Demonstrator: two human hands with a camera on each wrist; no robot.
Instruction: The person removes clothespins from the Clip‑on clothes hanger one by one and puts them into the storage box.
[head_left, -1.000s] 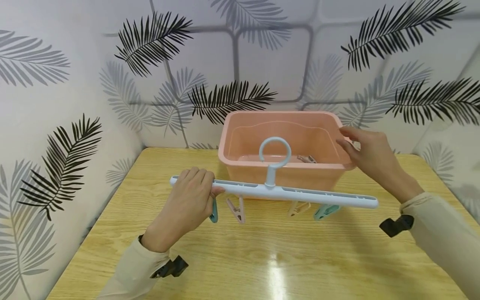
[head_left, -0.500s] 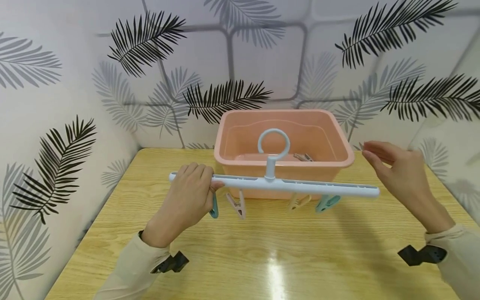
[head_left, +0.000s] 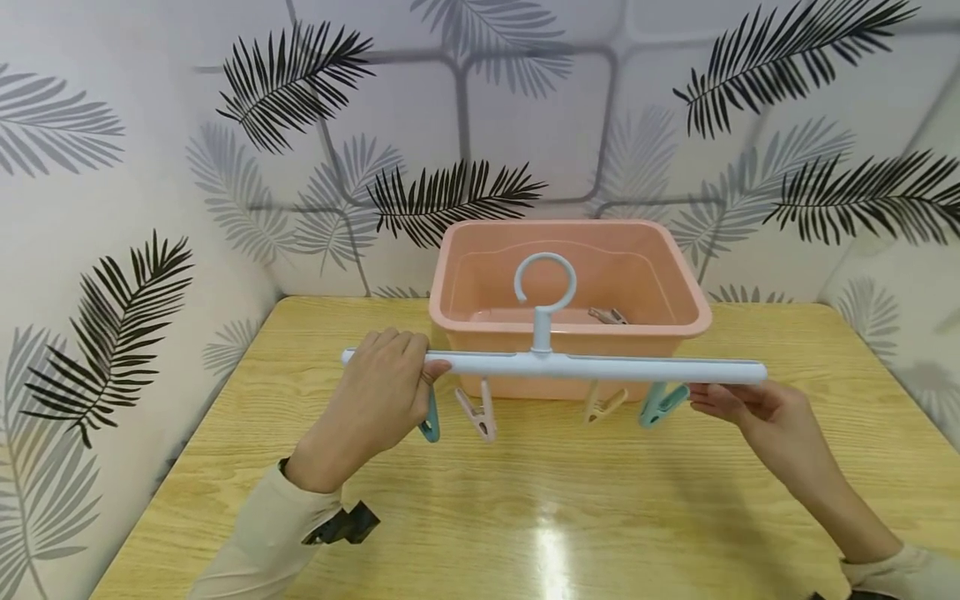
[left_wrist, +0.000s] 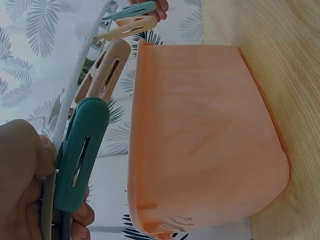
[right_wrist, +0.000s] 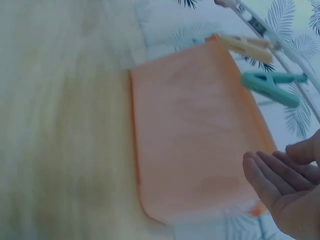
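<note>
1. While the left hand (head_left: 375, 392) grips the left end of the pale blue clothes hanger (head_left: 607, 369), the bar spans the near side of the pink plastic tub (head_left: 652, 328), hook up.
2. Right hand (head_left: 780, 425): fingers extended, thumb apart, holding nothing; positioned right of the tub's near side. Contact with the bar: cannot tell.
3. Suspended before the tub, left to right: teal clip (left_wrist: 71, 160), pink clip (left_wrist: 104, 67), cream clip (right_wrist: 245, 47), second teal clip (right_wrist: 270, 91).
4. Inside the tub: at least one pale clip (head_left: 609, 317).
5. Beneath the tub: wooden table (head_left: 412, 517). Behind it: leaf-print wall (head_left: 532, 142).
</note>
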